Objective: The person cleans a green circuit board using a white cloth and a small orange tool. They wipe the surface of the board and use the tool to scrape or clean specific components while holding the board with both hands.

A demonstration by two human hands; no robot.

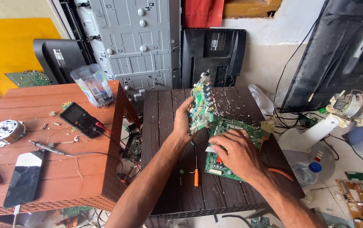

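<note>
Dark table (pixel 164 169), hand-held circuit board (pixel 201 101)

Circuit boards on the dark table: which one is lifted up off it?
The smaller green circuit board in the left hand, held upright; the larger board lies flat under the right hand.

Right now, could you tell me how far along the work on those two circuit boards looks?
Done: both boards are out and bare on the dark table. In hand: the left hand holds the smaller board upright; the right hand presses on the larger green board lying flat. Left: the orange-handled screwdriver and the multimeter lie untouched; I cannot tell what else remains.
</note>
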